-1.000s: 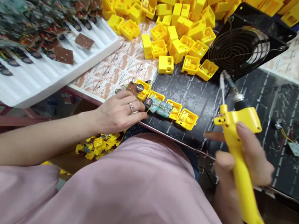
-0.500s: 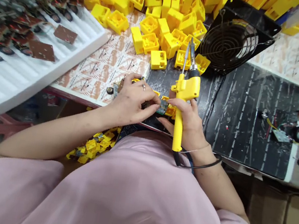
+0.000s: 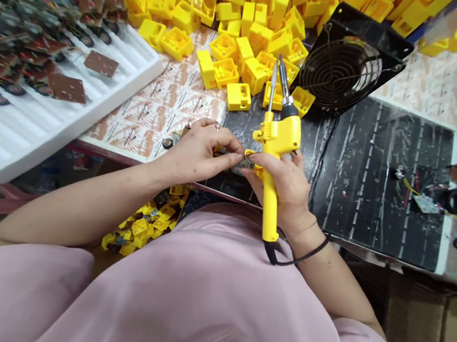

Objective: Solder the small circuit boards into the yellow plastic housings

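Note:
My right hand [image 3: 293,190] is wrapped round the handle of a yellow soldering gun [image 3: 281,136]. Its metal tip points away from me, raised over the black mat, and a black cord hangs from the handle's end. My left hand [image 3: 200,152] is closed in a pinch close to my right fingertips. What it pinches is too small and hidden to name. Under and between both hands lie a partly covered circuit board [image 3: 237,165] and a yellow plastic housing [image 3: 258,170]. A small round dark part [image 3: 167,143] shows left of my left hand.
Yellow plastic housings [image 3: 253,73] are heaped at the back. A black fan [image 3: 342,67] stands behind the black mat [image 3: 385,179]. At left, a white foam tray [image 3: 135,71] bears many circuit boards. Wired boards [image 3: 427,203] lie at right. Yellow pieces [image 3: 142,227] sit below the table edge.
My left fingertips have closed together and my right thumb and fingers have come nearer to them. The soldering gun has shifted slightly left and toward me, still in my right hand.

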`<action>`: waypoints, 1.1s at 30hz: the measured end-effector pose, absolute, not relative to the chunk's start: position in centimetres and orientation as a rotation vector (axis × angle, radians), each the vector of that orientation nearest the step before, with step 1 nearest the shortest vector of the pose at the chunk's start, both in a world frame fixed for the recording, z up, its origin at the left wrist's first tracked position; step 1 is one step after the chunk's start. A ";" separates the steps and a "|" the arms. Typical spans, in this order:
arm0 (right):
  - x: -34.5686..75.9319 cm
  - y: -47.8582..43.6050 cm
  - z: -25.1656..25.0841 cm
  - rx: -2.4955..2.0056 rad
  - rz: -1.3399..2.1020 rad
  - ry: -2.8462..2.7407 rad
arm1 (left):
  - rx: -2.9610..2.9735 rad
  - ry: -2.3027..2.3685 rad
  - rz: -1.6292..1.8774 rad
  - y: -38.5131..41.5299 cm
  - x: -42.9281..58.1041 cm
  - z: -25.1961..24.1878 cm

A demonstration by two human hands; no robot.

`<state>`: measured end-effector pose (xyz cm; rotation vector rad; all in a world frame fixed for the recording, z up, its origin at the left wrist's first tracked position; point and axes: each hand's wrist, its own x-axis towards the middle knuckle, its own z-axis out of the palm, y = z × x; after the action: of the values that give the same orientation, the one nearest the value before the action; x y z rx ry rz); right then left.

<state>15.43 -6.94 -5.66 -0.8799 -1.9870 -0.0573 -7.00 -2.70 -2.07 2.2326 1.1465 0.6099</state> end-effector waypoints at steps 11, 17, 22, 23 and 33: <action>15.4 -6.7 -6.0 -0.883 -0.136 -2.099 | 2.239 1.145 0.587 -2.9 -6.8 -2.2; 15.6 -6.5 -4.8 -0.836 -0.239 -2.187 | 2.382 1.148 0.556 -3.4 -6.6 -2.2; 16.4 -7.0 -4.6 -0.881 -0.149 -2.143 | 2.477 1.117 0.641 -3.5 -6.5 -2.8; 16.7 -7.2 -4.4 -0.901 -0.141 -2.123 | 2.496 1.116 0.663 -3.5 -6.4 -2.9; 22.6 -12.4 -0.7 -0.994 0.050 -2.009 | 2.529 1.103 0.688 -3.9 -6.4 -2.5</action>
<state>22.59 -12.43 -0.71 -0.9938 -2.0091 0.0500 -6.36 -3.87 -2.53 2.5292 1.1031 0.6877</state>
